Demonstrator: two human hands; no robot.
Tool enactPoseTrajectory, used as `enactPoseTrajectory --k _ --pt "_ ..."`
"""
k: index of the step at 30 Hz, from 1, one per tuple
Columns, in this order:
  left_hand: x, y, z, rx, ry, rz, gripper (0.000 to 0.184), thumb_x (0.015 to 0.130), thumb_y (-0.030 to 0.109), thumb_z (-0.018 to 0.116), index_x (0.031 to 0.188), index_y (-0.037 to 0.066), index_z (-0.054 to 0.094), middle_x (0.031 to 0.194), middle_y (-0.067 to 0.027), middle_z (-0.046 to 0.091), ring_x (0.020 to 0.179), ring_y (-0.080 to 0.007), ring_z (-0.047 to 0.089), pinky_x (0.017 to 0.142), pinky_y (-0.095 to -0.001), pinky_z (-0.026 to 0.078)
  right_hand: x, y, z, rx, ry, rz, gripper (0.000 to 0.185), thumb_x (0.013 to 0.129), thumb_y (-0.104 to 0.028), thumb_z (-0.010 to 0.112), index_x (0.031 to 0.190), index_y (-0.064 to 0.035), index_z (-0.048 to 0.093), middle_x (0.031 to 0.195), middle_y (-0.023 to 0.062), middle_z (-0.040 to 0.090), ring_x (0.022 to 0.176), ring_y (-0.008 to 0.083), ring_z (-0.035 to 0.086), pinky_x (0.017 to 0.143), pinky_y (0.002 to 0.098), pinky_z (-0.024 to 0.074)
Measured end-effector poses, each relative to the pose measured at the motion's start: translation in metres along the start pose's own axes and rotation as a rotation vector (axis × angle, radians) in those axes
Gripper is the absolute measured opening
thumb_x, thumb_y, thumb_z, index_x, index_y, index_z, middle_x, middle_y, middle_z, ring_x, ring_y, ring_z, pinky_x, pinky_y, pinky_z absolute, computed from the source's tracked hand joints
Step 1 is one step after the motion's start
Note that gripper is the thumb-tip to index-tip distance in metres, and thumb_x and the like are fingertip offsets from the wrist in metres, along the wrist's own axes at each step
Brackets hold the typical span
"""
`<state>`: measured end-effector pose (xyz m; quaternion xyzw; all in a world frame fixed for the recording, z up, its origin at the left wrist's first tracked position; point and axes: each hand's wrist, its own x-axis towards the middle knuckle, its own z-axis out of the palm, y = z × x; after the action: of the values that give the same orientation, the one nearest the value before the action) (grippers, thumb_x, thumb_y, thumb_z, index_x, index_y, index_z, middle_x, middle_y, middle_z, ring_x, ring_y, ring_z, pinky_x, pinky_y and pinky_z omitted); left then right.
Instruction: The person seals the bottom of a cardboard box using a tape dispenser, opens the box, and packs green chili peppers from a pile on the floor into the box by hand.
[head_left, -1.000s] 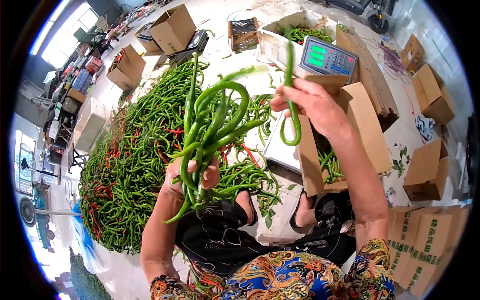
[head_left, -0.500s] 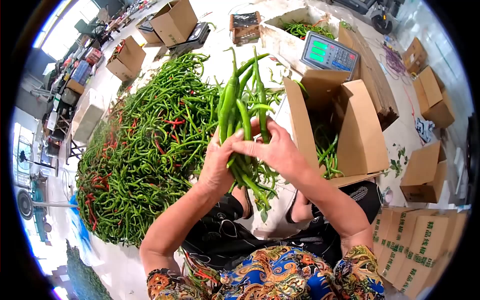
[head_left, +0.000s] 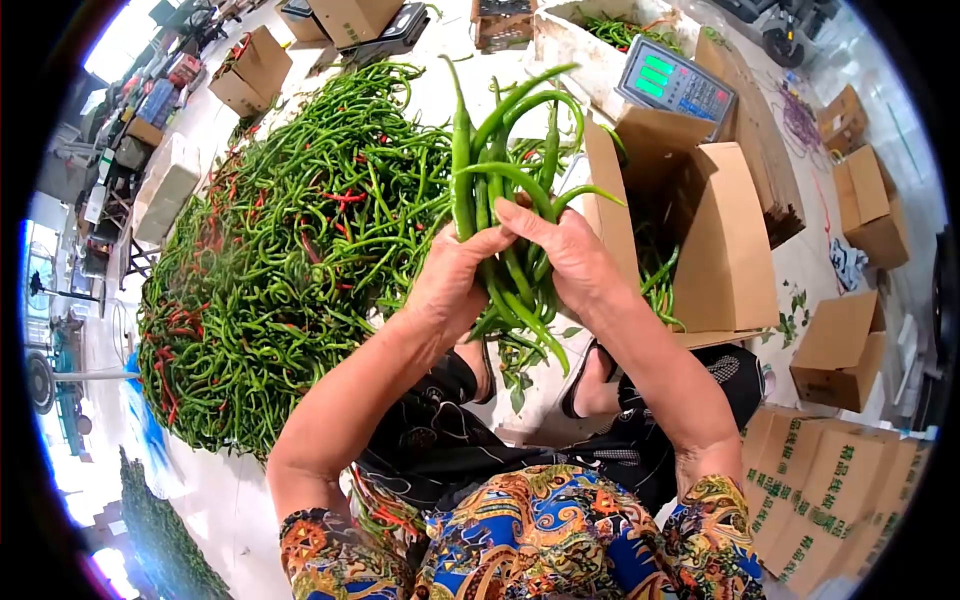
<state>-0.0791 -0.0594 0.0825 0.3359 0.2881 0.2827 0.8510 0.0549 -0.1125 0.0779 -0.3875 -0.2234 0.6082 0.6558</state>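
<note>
A bunch of long green chili peppers [head_left: 515, 180] is held up in front of me between both hands. My left hand [head_left: 455, 275] wraps round the left side of the bunch, its thumb lying across the peppers. From the right, my right hand [head_left: 570, 245] grips the same bunch, and the two thumbs nearly meet. Curved tips stick out above the hands, while other peppers hang below them. To the left lies a big heap of green chilies [head_left: 290, 260] mixed with some red ones. On the right stands an open cardboard box [head_left: 735, 240] with green chilies at its bottom.
A scale display [head_left: 675, 85] with green digits sits behind the box, near a white foam crate [head_left: 570, 45] with more chilies. Printed flattened cartons [head_left: 825, 490] lie at lower right. Other open boxes [head_left: 840, 350] stand along the right side.
The bunch has come up slightly and its peppers have spread, with more curved tips fanning to the right. My right hand has shifted right and closed around the bunch. The view has tilted slightly.
</note>
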Motion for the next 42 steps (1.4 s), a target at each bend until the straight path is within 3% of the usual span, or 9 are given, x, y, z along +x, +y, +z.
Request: enactPoseTrajectory --k 5,7,10,12,14,19,23,26,42 --pt "0.009 0.005 -0.008 -0.024 -0.047 -0.019 0.038 0.087 0.016 0.067 0.121 0.004 0.057 0.109 -0.0058 0.065 0.097 -0.0175 0.062 0.09 -0.0349 0.05 0.015 -0.001 -0.024 0.288 -0.033 0.082 0.021 0.092 -0.014 0.059 0.108 -0.0012 0.062 0.102 0.0124 0.068 0.084 0.0193 0.066 0.075 0.0326 0.0565" --pt "0.013 0.009 -0.01 -0.043 -0.01 0.025 0.029 0.086 0.008 0.065 0.113 0.0 0.06 0.099 -0.0062 0.066 0.082 -0.0153 0.062 0.078 -0.029 0.052 0.015 -0.009 -0.029 0.27 -0.158 0.076 0.024 0.094 -0.014 0.053 0.112 0.0003 0.058 0.111 0.0179 0.065 0.087 0.0232 0.067 0.076 0.0349 0.0569" --pt "0.012 0.013 -0.007 -0.024 0.008 0.035 0.025 0.085 0.005 0.064 0.108 -0.001 0.059 0.093 -0.0064 0.065 0.075 -0.0138 0.059 0.071 -0.0263 0.052 0.012 -0.013 -0.018 0.253 -0.142 0.075 0.024 0.095 -0.018 0.058 0.11 -0.0001 0.059 0.11 0.0153 0.066 0.084 0.0182 0.066 0.074 0.0318 0.0563" --pt "0.013 0.006 -0.005 -0.002 0.049 0.072 0.025 0.085 0.003 0.063 0.11 -0.001 0.058 0.092 -0.0069 0.065 0.074 -0.0141 0.059 0.07 -0.0269 0.052 0.011 -0.008 -0.011 0.118 -0.014 0.061 0.024 0.083 -0.008 0.072 0.105 -0.002 0.063 0.093 0.0061 0.068 0.075 0.0147 0.064 0.064 0.0276 0.0527" --pt "0.012 0.008 -0.008 0.031 -0.001 0.034 0.022 0.086 0.002 0.063 0.107 0.0 0.059 0.094 -0.0078 0.066 0.074 -0.0146 0.06 0.071 -0.0279 0.052 0.013 -0.004 -0.012 0.02 -0.008 0.061 0.022 0.081 -0.005 0.073 0.101 -0.0019 0.065 0.086 0.0043 0.067 0.07 0.0145 0.062 0.061 0.0268 0.0512" --pt "0.014 0.024 -0.02 0.023 -0.032 0.016 0.035 0.086 0.009 0.066 0.116 -0.005 0.054 0.1 -0.0137 0.066 0.085 -0.0195 0.067 0.077 -0.0305 0.058 0.019 -0.012 -0.045 0.143 -0.025 0.101 0.026 0.085 -0.007 0.063 0.105 0.0093 0.061 0.093 0.0116 0.067 0.081 0.0161 0.065 0.076 0.0285 0.0529" --pt "0.018 0.041 -0.048 -0.006 -0.1 0.079 0.043 0.087 0.013 0.064 0.124 -0.006 0.049 0.101 -0.0146 0.066 0.082 -0.018 0.067 0.072 -0.0296 0.059 0.011 -0.026 -0.059 0.454 -0.123 0.073 0.02 0.091 -0.013 0.06 0.104 0.0015 0.052 0.08 0.0037 0.05 0.066 0.0102 0.047 0.063 0.0249 0.0412" --pt "0.022 0.05 -0.068 -0.159 -0.142 0.068 0.041 0.092 0.013 0.058 0.127 -0.005 0.048 0.097 -0.012 0.065 0.075 -0.0149 0.062 0.066 -0.0251 0.056 0.006 -0.033 -0.065 0.575 -0.213 0.084 0.021 0.092 -0.015 0.061 0.103 0.0017 0.055 0.078 0.0048 0.052 0.065 0.0111 0.05 0.063 0.027 0.043" --pt "0.017 0.042 -0.05 -0.098 -0.38 0.016 0.055 0.095 0.035 0.054 0.134 -0.001 0.042 0.108 -0.0166 0.066 0.078 -0.0187 0.066 0.07 -0.0318 0.057 0.001 -0.027 -0.064 0.343 -0.39 -0.076 0.028 0.085 -0.023 0.068 0.099 -0.0035 0.054 0.073 0.0004 0.047 0.063 0.0081 0.043 0.062 0.0242 0.0362"
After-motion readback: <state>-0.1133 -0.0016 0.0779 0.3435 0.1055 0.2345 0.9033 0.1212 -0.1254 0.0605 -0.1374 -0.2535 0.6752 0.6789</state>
